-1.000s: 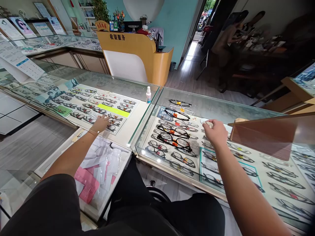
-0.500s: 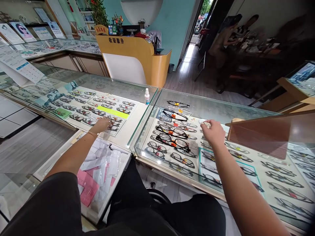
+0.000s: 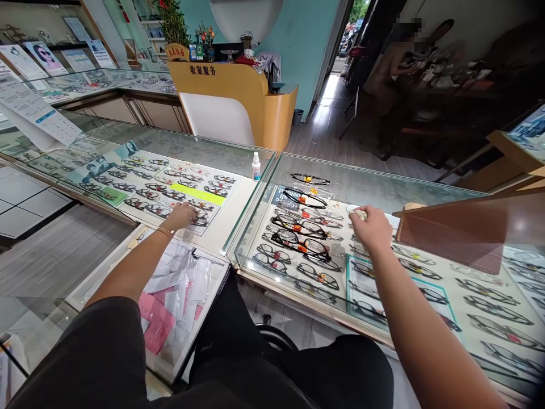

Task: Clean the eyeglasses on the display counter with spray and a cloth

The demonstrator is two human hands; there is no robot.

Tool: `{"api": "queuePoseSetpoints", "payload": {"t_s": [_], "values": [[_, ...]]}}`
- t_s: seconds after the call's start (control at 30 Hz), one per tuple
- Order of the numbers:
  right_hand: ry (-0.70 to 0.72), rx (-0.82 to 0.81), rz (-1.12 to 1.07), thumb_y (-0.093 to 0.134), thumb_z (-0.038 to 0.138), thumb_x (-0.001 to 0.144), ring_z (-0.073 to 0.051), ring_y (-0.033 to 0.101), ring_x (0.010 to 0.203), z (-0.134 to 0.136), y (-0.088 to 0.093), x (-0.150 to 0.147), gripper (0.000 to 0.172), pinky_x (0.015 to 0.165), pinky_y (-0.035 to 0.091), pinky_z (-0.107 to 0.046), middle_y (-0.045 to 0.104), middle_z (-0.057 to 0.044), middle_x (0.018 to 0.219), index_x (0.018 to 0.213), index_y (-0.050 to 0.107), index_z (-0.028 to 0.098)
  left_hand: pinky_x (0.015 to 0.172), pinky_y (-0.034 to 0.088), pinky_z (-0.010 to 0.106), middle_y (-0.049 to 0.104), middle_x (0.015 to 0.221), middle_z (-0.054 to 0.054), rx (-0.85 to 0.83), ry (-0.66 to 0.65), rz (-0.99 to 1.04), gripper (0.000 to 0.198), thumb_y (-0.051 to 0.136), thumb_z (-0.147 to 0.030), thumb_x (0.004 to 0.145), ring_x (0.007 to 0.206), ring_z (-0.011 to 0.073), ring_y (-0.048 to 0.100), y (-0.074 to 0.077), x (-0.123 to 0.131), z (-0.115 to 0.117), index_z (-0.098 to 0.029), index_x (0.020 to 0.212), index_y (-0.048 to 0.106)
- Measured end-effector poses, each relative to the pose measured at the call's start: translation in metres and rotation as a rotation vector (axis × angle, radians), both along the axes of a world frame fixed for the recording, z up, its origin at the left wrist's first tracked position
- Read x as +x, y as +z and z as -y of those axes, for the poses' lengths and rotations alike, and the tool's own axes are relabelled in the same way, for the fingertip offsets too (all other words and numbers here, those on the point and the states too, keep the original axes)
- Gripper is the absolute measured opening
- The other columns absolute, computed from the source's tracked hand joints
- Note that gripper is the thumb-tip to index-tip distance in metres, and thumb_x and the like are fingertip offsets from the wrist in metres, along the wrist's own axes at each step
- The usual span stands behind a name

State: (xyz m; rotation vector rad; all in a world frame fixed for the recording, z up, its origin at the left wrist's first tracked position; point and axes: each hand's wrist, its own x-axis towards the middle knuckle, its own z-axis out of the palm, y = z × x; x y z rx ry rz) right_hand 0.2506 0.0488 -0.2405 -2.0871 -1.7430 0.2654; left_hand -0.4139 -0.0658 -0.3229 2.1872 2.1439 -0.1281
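Observation:
My left hand (image 3: pixel 183 215) is over the left display case, its fingers loosely bent and apart at a pair of eyeglasses (image 3: pixel 198 221) in the rows of frames. Whether the fingertips touch the glass or the frame is unclear. Over the right case, my right hand (image 3: pixel 371 227) is closed round a crumpled pale cloth (image 3: pixel 361 215), low over the glass top. Left of that hand lie black eyeglasses (image 3: pixel 303 228) with orange tags, in a column. A small white spray bottle (image 3: pixel 256 167) stands upright on the counter near the joint between the cases.
Below my left arm, a pulled-out drawer (image 3: pixel 217 278) holds clear plastic sleeves and a pink packet (image 3: pixel 158 324). A brown ribbed panel (image 3: pixel 453 233) stands right of my right hand. Beyond the counter are a wooden cashier desk (image 3: pixel 221 79) and a person (image 3: pixel 394 65) at a table.
My left hand has shifted slightly right along the eyeglasses. My right hand keeps the cloth in nearly the same spot. The whole view has turned a little.

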Motion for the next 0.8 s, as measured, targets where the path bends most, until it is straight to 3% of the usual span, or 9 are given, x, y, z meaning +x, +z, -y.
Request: {"api": "queuePoseSetpoints", "payload": {"t_s": [0.17, 0.3, 0.43, 0.53, 0.67, 0.73, 0.8], "values": [[0.009, 0.018, -0.008, 0.052, 0.049, 0.093, -0.038, 0.067, 0.115, 0.000, 0.000, -0.001, 0.049, 0.104, 0.051, -0.053, 0.074, -0.018, 0.128, 0.125, 0.077, 0.023, 0.109, 0.037, 0.054, 0.081, 0.113, 0.018, -0.011, 0.026, 0.003, 0.024, 0.075, -0.036, 0.091, 0.119, 0.0392, 0.058, 0.014, 0.016, 0.012, -0.016, 0.077, 0.077], [0.013, 0.016, -0.005, 0.052, 0.049, 0.094, -0.038, 0.068, 0.116, 0.001, 0.002, -0.002, 0.048, 0.103, 0.051, -0.053, 0.074, -0.018, 0.129, 0.124, 0.077, 0.023, 0.107, 0.038, 0.052, 0.082, 0.120, 0.017, -0.026, 0.088, -0.025, 0.015, 0.078, -0.033, 0.087, 0.122, 0.0393, 0.059, 0.025, 0.028, 0.034, -0.020, 0.079, 0.078], [0.026, 0.010, -0.002, 0.052, 0.048, 0.095, -0.039, 0.068, 0.116, 0.002, 0.003, -0.003, 0.046, 0.103, 0.051, -0.053, 0.074, -0.018, 0.130, 0.125, 0.077, 0.022, 0.103, 0.041, 0.050, 0.083, 0.124, 0.015, -0.070, 0.130, -0.054, 0.006, 0.080, -0.028, 0.080, 0.123, 0.0405, 0.063, 0.038, 0.043, 0.077, -0.023, 0.082, 0.081], [0.031, 0.004, 0.007, 0.052, 0.047, 0.096, -0.039, 0.067, 0.115, 0.002, 0.004, -0.004, 0.046, 0.101, 0.050, -0.053, 0.073, -0.019, 0.129, 0.127, 0.076, 0.022, 0.104, 0.042, 0.048, 0.084, 0.121, 0.012, -0.231, 0.084, -0.016, 0.008, 0.079, -0.027, 0.080, 0.124, 0.0382, 0.066, 0.055, 0.061, 0.122, -0.026, 0.086, 0.083], [0.030, 0.017, 0.007, 0.053, 0.047, 0.096, -0.038, 0.066, 0.111, 0.002, 0.003, -0.004, 0.045, 0.100, 0.050, -0.052, 0.073, -0.019, 0.126, 0.126, 0.075, 0.022, 0.110, 0.043, 0.048, 0.082, 0.114, 0.009, -0.550, 0.041, 0.095, 0.013, 0.079, -0.027, 0.080, 0.120, 0.0360, 0.068, 0.100, 0.106, 0.185, -0.029, 0.091, 0.084], [0.026, 0.017, 0.011, 0.053, 0.046, 0.096, -0.038, 0.066, 0.112, 0.002, 0.003, -0.005, 0.045, 0.101, 0.050, -0.052, 0.072, -0.019, 0.127, 0.127, 0.075, 0.022, 0.105, 0.046, 0.042, 0.081, 0.113, 0.006, -0.643, -0.056, 0.214, 0.014, 0.077, -0.025, 0.084, 0.118, 0.0323, 0.068, 0.134, 0.132, 0.211, -0.031, 0.094, 0.083], [0.024, 0.008, 0.017, 0.053, 0.046, 0.096, -0.038, 0.066, 0.114, 0.001, 0.002, -0.005, 0.045, 0.102, 0.050, -0.053, 0.072, -0.019, 0.128, 0.128, 0.075, 0.023, 0.104, 0.046, 0.039, 0.079, 0.115, 0.004, -0.617, -0.186, 0.303, 0.013, 0.075, -0.023, 0.091, 0.118, 0.0290, 0.066, 0.172, 0.155, 0.226, -0.033, 0.095, 0.082]]}}
